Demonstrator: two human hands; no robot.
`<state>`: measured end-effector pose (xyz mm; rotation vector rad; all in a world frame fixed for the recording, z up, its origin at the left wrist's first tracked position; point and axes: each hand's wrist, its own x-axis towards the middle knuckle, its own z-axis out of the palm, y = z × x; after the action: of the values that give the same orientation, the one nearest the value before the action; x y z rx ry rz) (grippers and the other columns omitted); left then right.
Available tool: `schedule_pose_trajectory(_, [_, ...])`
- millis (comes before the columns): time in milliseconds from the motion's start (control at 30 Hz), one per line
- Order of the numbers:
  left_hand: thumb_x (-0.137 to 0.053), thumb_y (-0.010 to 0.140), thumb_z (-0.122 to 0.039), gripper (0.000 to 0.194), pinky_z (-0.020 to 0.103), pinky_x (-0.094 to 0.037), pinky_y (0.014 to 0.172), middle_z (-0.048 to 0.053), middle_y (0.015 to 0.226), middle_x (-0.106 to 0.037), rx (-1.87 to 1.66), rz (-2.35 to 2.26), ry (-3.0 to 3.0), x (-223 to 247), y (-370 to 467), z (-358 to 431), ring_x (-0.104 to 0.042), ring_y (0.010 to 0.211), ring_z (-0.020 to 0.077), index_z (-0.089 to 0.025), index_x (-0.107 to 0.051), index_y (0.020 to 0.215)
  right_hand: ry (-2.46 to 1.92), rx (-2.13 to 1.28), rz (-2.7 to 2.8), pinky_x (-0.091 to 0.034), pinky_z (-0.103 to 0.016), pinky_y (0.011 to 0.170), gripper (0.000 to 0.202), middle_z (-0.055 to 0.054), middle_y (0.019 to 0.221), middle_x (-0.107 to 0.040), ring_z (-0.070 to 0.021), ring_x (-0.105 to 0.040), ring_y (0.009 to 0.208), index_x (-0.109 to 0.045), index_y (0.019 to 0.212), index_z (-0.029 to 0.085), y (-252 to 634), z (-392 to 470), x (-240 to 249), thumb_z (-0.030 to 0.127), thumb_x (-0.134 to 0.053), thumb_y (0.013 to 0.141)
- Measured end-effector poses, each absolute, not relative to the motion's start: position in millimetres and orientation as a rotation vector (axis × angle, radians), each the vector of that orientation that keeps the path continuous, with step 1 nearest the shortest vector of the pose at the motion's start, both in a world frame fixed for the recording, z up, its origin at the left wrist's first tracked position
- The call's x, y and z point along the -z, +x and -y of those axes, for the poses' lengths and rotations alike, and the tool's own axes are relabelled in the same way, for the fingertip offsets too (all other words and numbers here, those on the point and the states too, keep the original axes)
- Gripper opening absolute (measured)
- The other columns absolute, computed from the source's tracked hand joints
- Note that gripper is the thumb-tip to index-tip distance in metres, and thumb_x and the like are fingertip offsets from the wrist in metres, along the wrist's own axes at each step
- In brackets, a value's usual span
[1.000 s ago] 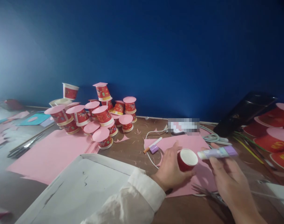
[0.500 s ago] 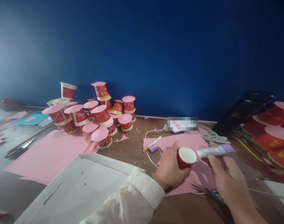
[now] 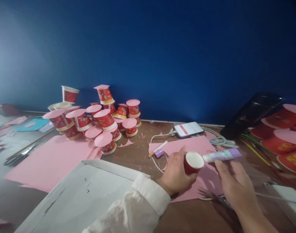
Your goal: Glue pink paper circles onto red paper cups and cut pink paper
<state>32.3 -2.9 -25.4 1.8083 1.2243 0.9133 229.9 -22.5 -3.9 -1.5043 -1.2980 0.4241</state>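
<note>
Cup (image 3: 195,160) in the left hand (image 3: 176,171), over the pink sheet (image 3: 207,181): white round end up, red side wall against the fingers. Left grip is closed round the cup from its left side, thumb on the near side, so the side facing the other hand is exposed. Can't tell from this angle if that white end is the mouth or a recessed base. Cup axis is roughly upright with a slight lean. Right hand (image 3: 235,181) has the glue stick (image 3: 219,156); right grip is closed on its barrel, fingers partly hidden behind it. Stick's long axis lies nearly level, running crosswise: pale end toward the cup, purple end pointing away to the right and a bit higher in the view. Key relation: pale end is just beside the cup's right edge, a narrow gap showing between, not over the white face. Height of that end against the rim is hard to judge from one view. Purple cap (image 3: 159,153) lies apart on the left part of the sheet, by a white-and-orange stick (image 3: 158,149). Scissors (image 3: 214,196) lie below the cup in view, blades over the sheet's near edge, handles partly behind the right hand. Phone (image 3: 188,129) rests on the surface (image 3: 140,145) beyond the sheet.
</note>
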Motion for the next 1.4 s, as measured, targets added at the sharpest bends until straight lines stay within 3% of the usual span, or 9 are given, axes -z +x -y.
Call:
schedule_pose_trajectory(300, [-0.082,0.079,-0.036,0.103,0.067,-0.039,0.127,0.023,0.151,-0.064,-0.925,-1.204,1.836,22.4,31.5,2.2,-0.056,0.145,0.0458,-0.016,-0.036,0.169,-1.511,-0.446,1.293,-0.063,-0.046,0.101,0.055,-0.011,0.119,-0.084,-0.0347,-0.077,0.116,-0.078,0.128,0.025,232.4,21.4,6.8,0.067,-0.069,0.093])
schedule_pose_trajectory(500, [-0.084,0.077,-0.036,0.101,0.066,-0.041,0.126,0.021,0.151,-0.065,-0.916,-1.196,1.832,22.9,32.0,1.9,-0.057,0.144,0.0451,-0.02,-0.041,0.166,-1.522,-0.473,1.317,-0.058,-0.052,0.112,0.057,-0.011,0.134,-0.08,-0.0372,-0.073,0.128,-0.078,0.13,0.028,235.9,20.8,11.8,0.07,-0.068,0.093])
schedule_pose_trajectory(700, [-0.082,0.08,-0.037,0.099,0.064,-0.041,0.127,0.022,0.15,-0.066,-0.941,-1.194,1.836,24.2,31.3,2.1,-0.058,0.144,0.0437,-0.017,-0.04,0.167,-1.503,-0.504,1.253,-0.061,-0.052,0.107,0.055,-0.01,0.126,-0.083,-0.0356,-0.077,0.118,-0.076,0.132,0.028,239.9,20.9,17.1,0.067,-0.07,0.094])
schedule_pose_trajectory(900, [-0.084,0.079,-0.039,0.1,0.066,-0.041,0.126,0.022,0.15,-0.065,-0.903,-1.206,1.832,23.4,30.6,1.9,-0.057,0.144,0.0447,-0.019,-0.04,0.167,-1.529,-0.526,1.329,-0.054,-0.056,0.118,0.051,-0.011,0.131,-0.081,-0.0377,-0.072,0.132,-0.077,0.123,0.027,240.5,21.2,14.1,0.068,-0.069,0.093])
schedule_pose_trajectory(1033, [-0.082,0.08,-0.036,0.1,0.064,-0.041,0.127,0.022,0.152,-0.064,-0.924,-1.205,1.851,24.8,31.1,2.1,-0.056,0.145,0.0439,-0.017,-0.039,0.168,-1.613,-0.511,1.285,-0.061,-0.051,0.103,0.05,-0.011,0.118,-0.084,-0.0372,-0.077,0.116,-0.078,0.113,0.026,240.8,18.9,9.3,0.069,-0.069,0.09])
schedule_pose_trajectory(1200, [-0.083,0.079,-0.033,0.102,0.063,-0.039,0.129,0.024,0.155,-0.06,-0.938,-1.177,1.862,25.6,31.4,2.7,-0.052,0.15,0.0438,-0.013,-0.037,0.168,-1.538,-0.657,1.159,-0.062,-0.049,0.09,0.052,-0.011,0.108,-0.084,-0.035,-0.078,0.099,-0.079,0.119,0.024,247.1,15.3,22.1,0.068,-0.072,0.092])
schedule_pose_trajectory(1400, [-0.103,0.064,-0.041,0.124,0.07,-0.033,0.13,0.022,0.158,-0.056,-0.947,-1.21,1.747,23.5,33.3,1.4,-0.047,0.152,0.0466,-0.022,-0.037,0.168,-1.294,-0.866,1.078,-0.064,-0.049,0.076,0.042,-0.011,0.096,-0.083,-0.0332,-0.078,0.083,-0.076,0.113,0.026,238.0,10.5,25.0,0.063,-0.073,0.095])
